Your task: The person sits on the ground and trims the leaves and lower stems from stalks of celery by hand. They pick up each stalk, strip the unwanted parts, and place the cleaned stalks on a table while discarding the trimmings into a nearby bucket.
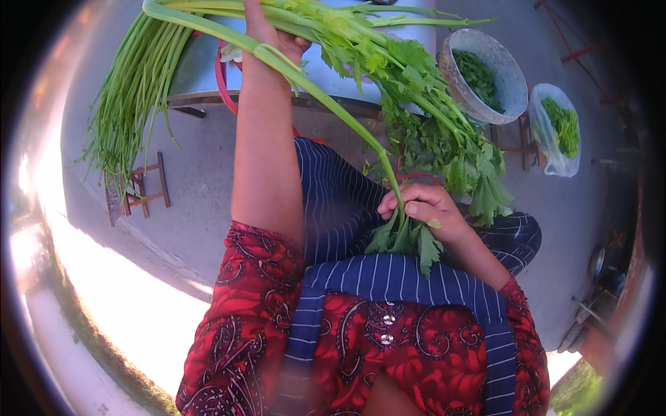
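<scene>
My left hand (pixel 273 36), at the top centre, grips a bunch of leafy celery (pixel 359 41) above a metal-topped table (pixel 200 70). The bunch's leaves hang down to the right, over my lap. One long celery stalk (pixel 333 104) bends away from the bunch and runs down towards me. My right hand (pixel 429 208) pinches this stalk near its leafy end, and its celery leaves (pixel 408 239) hang below the fingers over my striped apron. Long thin green stems (pixel 138 88) droop over the table's left end.
A worn bowl (pixel 486 75) of dark green leaves stands right of the table. Beside it is a clear plastic bag (pixel 559 132) of lighter leaves. A small wooden stool (pixel 143 190) is on the floor at the left. A pink strap (pixel 223 83) hangs at the table's edge.
</scene>
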### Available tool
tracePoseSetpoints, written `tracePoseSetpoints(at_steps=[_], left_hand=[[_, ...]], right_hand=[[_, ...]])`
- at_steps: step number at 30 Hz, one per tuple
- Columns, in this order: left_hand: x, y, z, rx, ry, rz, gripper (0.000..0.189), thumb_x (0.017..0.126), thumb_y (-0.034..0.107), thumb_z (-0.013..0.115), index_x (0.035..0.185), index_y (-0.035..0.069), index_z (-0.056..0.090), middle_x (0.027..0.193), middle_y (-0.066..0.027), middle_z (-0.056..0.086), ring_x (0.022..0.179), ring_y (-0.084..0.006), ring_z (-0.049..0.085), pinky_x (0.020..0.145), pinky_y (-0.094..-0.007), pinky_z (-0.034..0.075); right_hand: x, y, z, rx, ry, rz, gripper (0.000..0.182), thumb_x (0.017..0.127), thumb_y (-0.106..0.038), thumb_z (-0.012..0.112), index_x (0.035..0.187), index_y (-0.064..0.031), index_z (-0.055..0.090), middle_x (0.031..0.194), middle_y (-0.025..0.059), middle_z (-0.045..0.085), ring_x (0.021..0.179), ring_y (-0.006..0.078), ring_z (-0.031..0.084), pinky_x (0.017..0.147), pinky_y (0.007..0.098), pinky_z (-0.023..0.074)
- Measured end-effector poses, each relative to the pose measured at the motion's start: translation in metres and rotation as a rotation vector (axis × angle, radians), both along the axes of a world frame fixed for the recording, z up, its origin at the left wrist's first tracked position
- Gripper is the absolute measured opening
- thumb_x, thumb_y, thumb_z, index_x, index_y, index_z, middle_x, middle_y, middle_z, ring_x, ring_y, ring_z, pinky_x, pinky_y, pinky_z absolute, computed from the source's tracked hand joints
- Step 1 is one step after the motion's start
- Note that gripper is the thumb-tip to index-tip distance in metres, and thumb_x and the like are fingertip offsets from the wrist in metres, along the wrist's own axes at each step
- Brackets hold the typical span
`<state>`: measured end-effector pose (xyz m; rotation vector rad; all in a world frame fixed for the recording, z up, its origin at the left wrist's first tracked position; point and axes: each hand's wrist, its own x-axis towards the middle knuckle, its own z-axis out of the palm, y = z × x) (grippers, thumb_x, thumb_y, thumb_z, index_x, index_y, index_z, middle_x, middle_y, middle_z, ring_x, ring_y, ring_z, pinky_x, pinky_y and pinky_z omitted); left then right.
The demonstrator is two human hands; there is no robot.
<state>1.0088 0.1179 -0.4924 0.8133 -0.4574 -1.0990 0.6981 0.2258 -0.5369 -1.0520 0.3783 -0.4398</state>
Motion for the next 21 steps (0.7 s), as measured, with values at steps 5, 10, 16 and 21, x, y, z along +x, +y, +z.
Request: tracePoseSetpoints(at_steps=[5,10,16,21], left_hand=[[-0.005,0.001,0.000,-0.084,0.006,-0.025,0.067,0.089,0.063,0.033,0.115,0.004,0.049,0.104,-0.0143,0.060,0.088,-0.0217,0.061,0.065,-0.0294,0.051],[-0.004,0.003,0.007,-0.041,-0.055,-0.022,0.068,0.091,0.062,0.025,0.119,0.003,0.044,0.120,-0.0224,0.054,0.099,-0.0280,0.057,0.069,-0.0331,0.047],[-0.007,0.006,0.011,-0.061,0.028,-0.039,0.075,0.081,0.070,0.042,0.117,0.004,0.046,0.117,-0.0186,0.057,0.096,-0.0245,0.058,0.079,-0.0357,0.049],[-0.025,0.009,0.021,-0.122,0.106,0.094,0.054,0.080,0.054,0.060,0.101,0.004,0.052,0.090,-0.0117,0.061,0.079,-0.0194,0.058,0.065,-0.0300,0.048]], right_hand=[[-0.005,0.003,-0.001,-0.105,0.065,0.152,0.019,0.089,-0.005,0.049,0.101,0.0024,0.061,0.093,0.0094,0.066,0.085,0.0140,0.062,0.077,0.0270,0.0485],[-0.003,0.012,-0.011,-0.107,-0.006,0.043,0.013,0.085,0.001,0.048,0.089,0.0010,0.060,0.085,0.0062,0.061,0.077,0.0115,0.058,0.069,0.0244,0.0463],[0.000,0.017,-0.005,0.245,0.095,0.017,0.016,0.083,-0.007,0.048,0.090,-0.0006,0.061,0.081,0.0058,0.056,0.074,0.0131,0.053,0.068,0.0245,0.0429],[-0.004,0.015,0.003,-0.086,0.022,0.194,0.018,0.084,-0.013,0.056,0.095,0.0003,0.061,0.095,0.0089,0.058,0.090,0.0159,0.054,0.080,0.0288,0.0423]])
